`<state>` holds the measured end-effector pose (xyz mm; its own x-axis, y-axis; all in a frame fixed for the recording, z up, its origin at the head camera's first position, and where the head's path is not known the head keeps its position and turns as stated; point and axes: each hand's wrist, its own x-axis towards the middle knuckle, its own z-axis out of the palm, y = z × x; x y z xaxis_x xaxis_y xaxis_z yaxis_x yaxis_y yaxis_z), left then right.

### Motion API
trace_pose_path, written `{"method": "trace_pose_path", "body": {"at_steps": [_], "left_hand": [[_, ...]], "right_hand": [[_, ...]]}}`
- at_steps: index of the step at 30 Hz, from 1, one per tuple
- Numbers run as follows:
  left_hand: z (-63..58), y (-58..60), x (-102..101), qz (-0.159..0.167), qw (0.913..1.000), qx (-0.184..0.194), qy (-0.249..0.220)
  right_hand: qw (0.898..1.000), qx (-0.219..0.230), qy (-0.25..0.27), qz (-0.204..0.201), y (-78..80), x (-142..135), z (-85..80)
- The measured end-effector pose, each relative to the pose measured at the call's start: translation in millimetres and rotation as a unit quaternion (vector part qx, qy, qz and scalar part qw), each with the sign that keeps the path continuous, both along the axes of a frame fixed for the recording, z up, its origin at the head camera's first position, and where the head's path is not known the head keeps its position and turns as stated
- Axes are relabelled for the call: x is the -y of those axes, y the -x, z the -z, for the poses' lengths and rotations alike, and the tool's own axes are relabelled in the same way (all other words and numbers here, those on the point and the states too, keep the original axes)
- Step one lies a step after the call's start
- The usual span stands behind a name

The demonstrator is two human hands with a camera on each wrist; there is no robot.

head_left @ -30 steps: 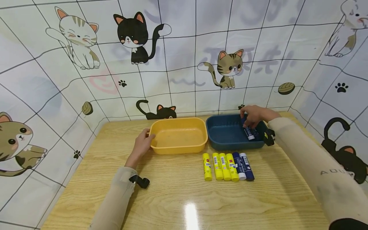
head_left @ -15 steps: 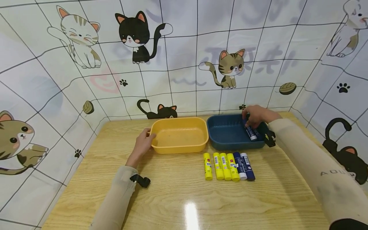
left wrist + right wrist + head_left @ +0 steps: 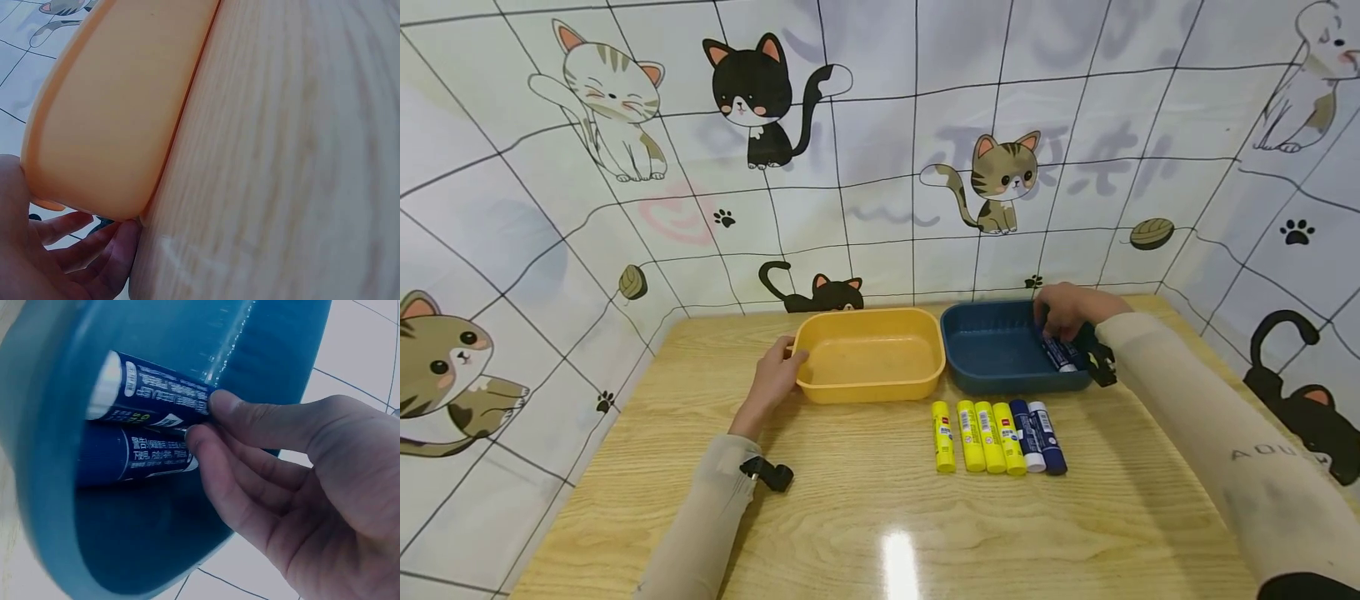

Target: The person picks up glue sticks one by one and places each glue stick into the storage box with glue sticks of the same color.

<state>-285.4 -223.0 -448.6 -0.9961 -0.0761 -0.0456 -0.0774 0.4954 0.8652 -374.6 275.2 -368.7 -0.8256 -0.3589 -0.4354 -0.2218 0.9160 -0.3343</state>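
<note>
In the head view my left hand (image 3: 775,371) grips the left end of a yellow plastic basin (image 3: 868,392), thumb over the rim and fingers outside and below it. My right hand (image 3: 1063,310) reaches into a blue basin (image 3: 1000,385) standing to its right. Between thumb and forefinger it pinches one end of a navy glue stick (image 3: 169,390) with a white end. That stick lies low in the basin, alongside a second navy glue stick (image 3: 137,453). The other fingers of the right hand are curled behind the forefinger.
In front of the basins, several yellow glue sticks (image 3: 972,437) and two navy ones, a left navy stick (image 3: 1027,435) and a right navy stick (image 3: 1047,437), lie in a row on the wooden table (image 3: 820,508). A cat-patterned sheet (image 3: 880,167) stands behind the table.
My right hand has lowered and shifted slightly right, and the navy glue stick has settled lower beside the other one. My left hand keeps its grip on the yellow basin.
</note>
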Motion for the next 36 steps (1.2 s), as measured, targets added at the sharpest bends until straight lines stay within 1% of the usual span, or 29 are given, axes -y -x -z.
{"method": "trace_pose_path", "body": {"at_steps": [8, 10, 15, 19, 30, 33, 36], "left_hand": [[1.3, 0.6, 1, 0.000, 1.0000, -0.003, -0.001], [1.1, 0.6, 1, 0.000, 1.0000, -0.005, -0.001], [-0.1, 0.7, 1, 0.000, 1.0000, -0.006, -0.002], [-0.1, 0.7, 0, 0.001, 1.0000, -0.005, 0.000], [-0.4, -0.2, 0, -0.001, 0.9999, -0.010, 0.000], [-0.2, -0.3, 0, 0.000, 0.9999, -0.013, 0.000], [0.9, -0.2, 0, 0.000, 0.9999, -0.012, 0.000]], "right_hand": [[1.000, -0.018, -0.010, -0.005, 0.4, -2, 3.4], [1.000, -0.011, -0.012, -0.003, -0.1, -2, 3.3], [1.000, 0.025, -0.009, 0.015, -1.4, -2, 3.0], [0.999, 0.029, -0.004, 0.024, -3.3, -2, 2.6], [1.000, 0.012, -0.003, 0.017, -0.2, -4, 2.0], [1.000, -0.004, 0.002, 0.001, -1.2, -4, -1.7], [0.999, -0.025, 0.020, -0.015, -5.1, -3, -7.7]]}}
